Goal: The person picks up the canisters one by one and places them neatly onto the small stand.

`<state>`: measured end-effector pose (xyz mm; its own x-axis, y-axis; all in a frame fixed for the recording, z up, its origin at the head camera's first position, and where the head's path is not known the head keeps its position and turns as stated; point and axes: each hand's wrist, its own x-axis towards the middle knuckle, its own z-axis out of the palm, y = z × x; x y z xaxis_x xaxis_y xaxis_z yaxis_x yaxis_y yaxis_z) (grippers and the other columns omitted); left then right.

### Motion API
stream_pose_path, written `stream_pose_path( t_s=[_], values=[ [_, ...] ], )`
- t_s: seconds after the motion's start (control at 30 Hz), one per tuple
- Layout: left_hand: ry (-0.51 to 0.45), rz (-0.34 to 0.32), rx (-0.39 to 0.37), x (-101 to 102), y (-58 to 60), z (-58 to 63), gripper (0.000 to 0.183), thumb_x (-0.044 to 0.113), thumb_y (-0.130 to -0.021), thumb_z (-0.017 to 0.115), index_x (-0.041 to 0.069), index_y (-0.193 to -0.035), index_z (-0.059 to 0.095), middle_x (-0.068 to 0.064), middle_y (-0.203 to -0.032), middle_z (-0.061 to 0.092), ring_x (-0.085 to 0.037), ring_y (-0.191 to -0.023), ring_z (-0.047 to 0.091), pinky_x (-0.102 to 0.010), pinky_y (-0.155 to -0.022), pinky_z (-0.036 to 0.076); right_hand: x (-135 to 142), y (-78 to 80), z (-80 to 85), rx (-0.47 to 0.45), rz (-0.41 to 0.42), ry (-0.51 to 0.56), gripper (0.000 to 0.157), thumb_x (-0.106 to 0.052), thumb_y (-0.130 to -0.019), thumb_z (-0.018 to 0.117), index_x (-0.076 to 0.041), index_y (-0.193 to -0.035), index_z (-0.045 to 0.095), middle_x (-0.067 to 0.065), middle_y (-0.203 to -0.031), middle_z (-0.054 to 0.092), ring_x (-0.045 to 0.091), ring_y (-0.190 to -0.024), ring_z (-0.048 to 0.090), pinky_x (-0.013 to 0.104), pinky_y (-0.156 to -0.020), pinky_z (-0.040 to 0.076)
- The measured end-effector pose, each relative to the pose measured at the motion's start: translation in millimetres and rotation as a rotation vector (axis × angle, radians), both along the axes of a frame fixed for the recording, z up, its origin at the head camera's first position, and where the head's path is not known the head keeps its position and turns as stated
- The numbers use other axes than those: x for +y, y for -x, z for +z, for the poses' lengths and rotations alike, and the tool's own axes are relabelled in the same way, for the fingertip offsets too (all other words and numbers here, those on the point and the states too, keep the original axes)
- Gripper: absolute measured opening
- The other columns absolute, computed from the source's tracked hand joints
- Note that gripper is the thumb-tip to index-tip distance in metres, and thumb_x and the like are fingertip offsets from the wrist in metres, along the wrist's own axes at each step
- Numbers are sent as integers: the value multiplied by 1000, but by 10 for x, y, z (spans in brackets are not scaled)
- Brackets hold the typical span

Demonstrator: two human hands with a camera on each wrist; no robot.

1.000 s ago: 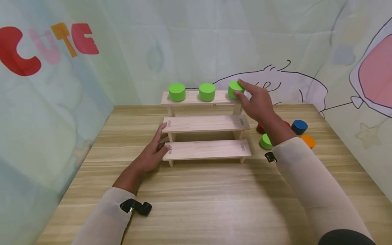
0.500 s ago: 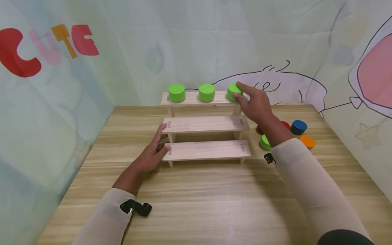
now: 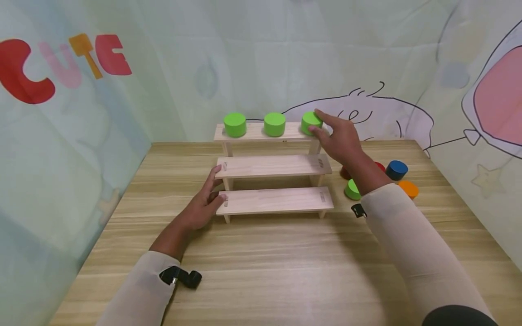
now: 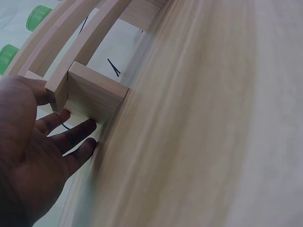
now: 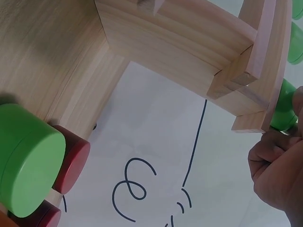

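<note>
A three-step wooden stand (image 3: 273, 166) stands on the table, seen from the side in both wrist views. Three green cylindrical blocks line its top step: a left one (image 3: 235, 125), a middle one (image 3: 275, 125) and a right one (image 3: 311, 124). My right hand (image 3: 340, 139) pinches the right block between thumb and index finger, and that block rests at the step's right end. At the stand's left side, my left hand (image 3: 200, 206) holds the ends of the lower two steps, thumb on the bottom step. In the left wrist view its other fingers (image 4: 78, 137) touch the side support.
Right of the stand lie loose blocks: a blue one (image 3: 397, 170), an orange one (image 3: 408, 189), a green one (image 3: 352, 189) and red ones (image 5: 73, 158), partly behind my right forearm. Printed cloth walls (image 3: 261, 54) enclose the wooden table (image 3: 261, 267) at the back and sides.
The right green block has shifted very slightly left along the top step, with my right hand on it. My left hand stays at the stand's side.
</note>
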<state>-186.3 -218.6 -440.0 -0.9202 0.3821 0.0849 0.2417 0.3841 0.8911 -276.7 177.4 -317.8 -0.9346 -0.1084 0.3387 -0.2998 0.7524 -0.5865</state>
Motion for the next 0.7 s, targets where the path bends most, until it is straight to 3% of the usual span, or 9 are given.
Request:
stream_pose_path(
  t_s=[0.3,0.7],
  values=[
    [11,4,2,5,2,-3,80,18,-117,49,38,-175,-2,-32,-177,22,-60,-154,42,-72,-117,46,117,-21,-29,-1,-16,30,75,-40,-103,78,-26,-168,45,9,-171,47,37,-163,41,60,-131,37],
    [25,5,13,-5,-7,10,80,18,-117,48,36,-176,-3,-33,-176,22,-60,-155,41,-72,-117,46,320,-150,-85,-21,-50,99,69,-37,-105,75,-30,-168,46,9,-171,49,36,-162,44,62,-130,38]
  ],
)
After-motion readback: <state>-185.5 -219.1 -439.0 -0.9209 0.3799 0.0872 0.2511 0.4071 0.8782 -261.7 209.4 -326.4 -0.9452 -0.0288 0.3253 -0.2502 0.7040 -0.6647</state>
